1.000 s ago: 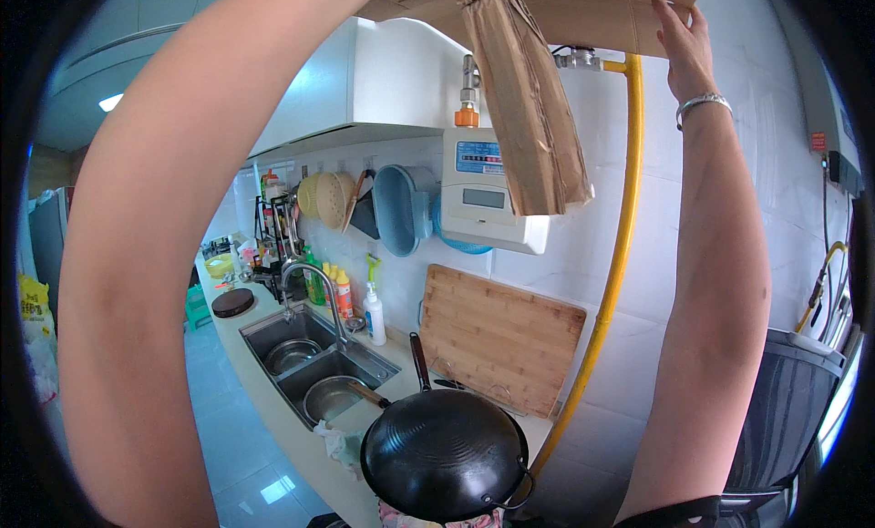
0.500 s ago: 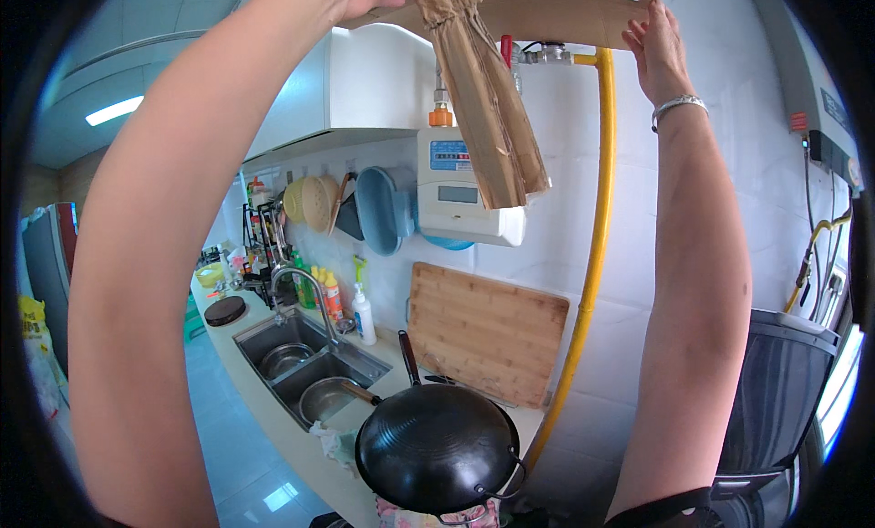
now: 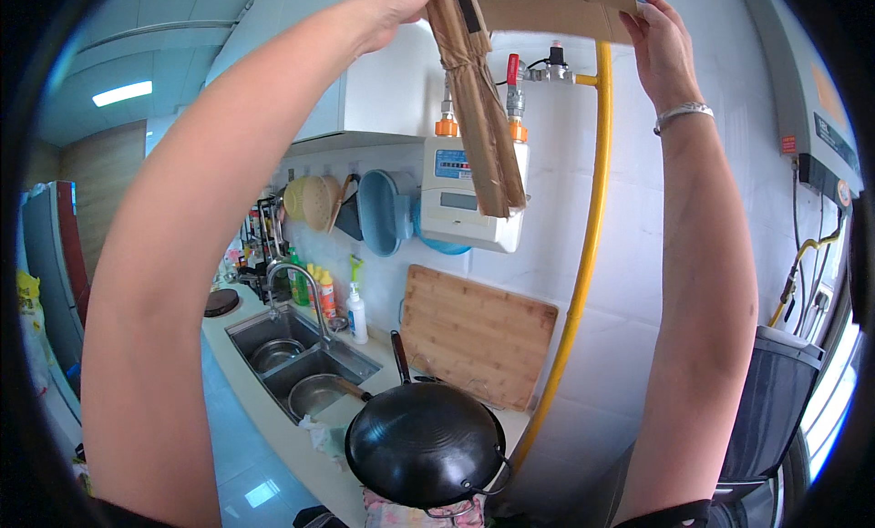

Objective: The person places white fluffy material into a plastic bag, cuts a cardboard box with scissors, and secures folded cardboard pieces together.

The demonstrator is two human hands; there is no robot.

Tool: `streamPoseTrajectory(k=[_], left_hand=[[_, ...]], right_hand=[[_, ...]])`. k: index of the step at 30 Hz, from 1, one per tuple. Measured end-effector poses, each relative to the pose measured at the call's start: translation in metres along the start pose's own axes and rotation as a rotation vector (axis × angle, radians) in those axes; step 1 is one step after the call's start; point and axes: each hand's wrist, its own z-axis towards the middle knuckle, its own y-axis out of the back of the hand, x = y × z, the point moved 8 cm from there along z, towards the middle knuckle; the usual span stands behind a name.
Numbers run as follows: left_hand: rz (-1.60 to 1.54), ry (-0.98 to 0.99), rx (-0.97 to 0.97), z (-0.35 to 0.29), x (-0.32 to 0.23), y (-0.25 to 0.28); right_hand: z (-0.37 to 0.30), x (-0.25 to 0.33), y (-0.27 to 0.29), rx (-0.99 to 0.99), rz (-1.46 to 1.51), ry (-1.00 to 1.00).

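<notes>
Both my arms are raised in front of the wall. My left hand (image 3: 403, 1) grips the upper part of a crumpled, folded cardboard strip (image 3: 480, 132), which hangs down in front of the gas meter; some fingers are cut off by the upper edge. My right hand (image 3: 660, 43) pinches the right end of a flat cardboard panel (image 3: 561, 16), thumb and fingers on its edge. Whether strip and panel are one piece is hidden. The white gas meter (image 3: 447, 216) sits behind the strip, partly covered.
A yellow gas pipe (image 3: 591, 227) runs down the wall beside a red-handled valve (image 3: 513, 68). Below stand a wooden cutting board (image 3: 478, 337) and an upturned black wok (image 3: 424, 446). A double sink (image 3: 342, 369) lies left. A white cabinet (image 3: 387, 86) hangs above.
The cardboard panel and strip have shifted upward and slightly left in view. More of the valve and meter fittings shows. My left hand has come further into view.
</notes>
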Motion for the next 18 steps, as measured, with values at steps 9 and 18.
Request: streamPoseTrajectory(k=[9,18], left_hand=[[-0.075,-0.040,0.008,0.025,-0.011,-0.001],[-0.128,-0.047,0.019,0.043,0.038,-0.017]], right_hand=[[0.018,-0.010,-0.017,-0.132,-0.092,0.058],[0.008,-0.039,0.007,-0.106,-0.078,0.065]])
